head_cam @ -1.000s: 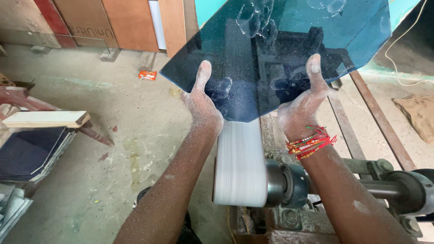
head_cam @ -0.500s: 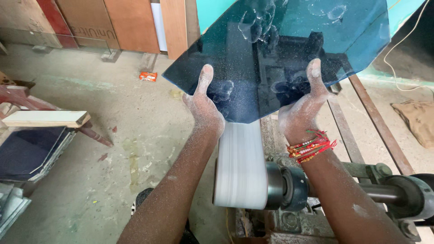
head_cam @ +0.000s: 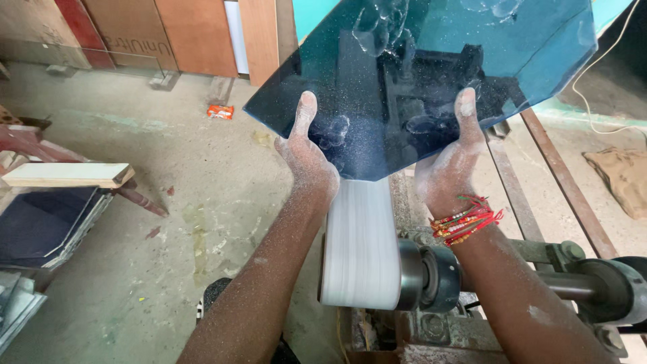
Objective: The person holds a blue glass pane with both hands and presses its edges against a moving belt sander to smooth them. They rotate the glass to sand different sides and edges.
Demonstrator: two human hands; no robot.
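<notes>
Gripping a dark blue glass sheet (head_cam: 431,74) at its lower edges, the left hand (head_cam: 306,158) and right hand (head_cam: 451,168) sit apart, thumbs flat on top, other fingers apparently curled underneath, though they are hidden. Both dusty forearms reach forward. The sheet tilts over a white sanding belt (head_cam: 358,243), its lower corner seemingly touching it.
</notes>
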